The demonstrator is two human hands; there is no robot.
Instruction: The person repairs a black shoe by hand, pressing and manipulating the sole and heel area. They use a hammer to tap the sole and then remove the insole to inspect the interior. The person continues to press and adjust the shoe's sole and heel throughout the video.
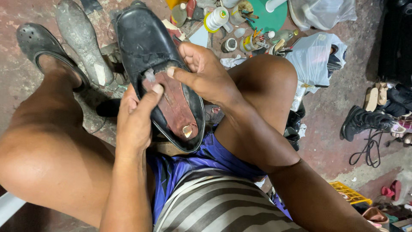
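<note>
A black leather shoe (143, 38) rests in my lap with its opening facing me, showing a reddish-brown insole (176, 107). My left hand (135, 118) grips the shoe's left side, thumb pressed on the insole's front edge near the tongue. My right hand (206, 73) holds the right side of the opening, its thumb reaching across to the same spot. A small shiny patch (187, 131) sits at the heel end of the insole.
On the floor ahead lie a grey shoe last (81, 38), thread spools (216, 17), small bottles and tools, a green round lid (268, 17) and white plastic bags (315, 56). My left foot wears a dark clog (38, 43). A black boot (365, 122), sandals and a yellow crate (349, 193) sit at right.
</note>
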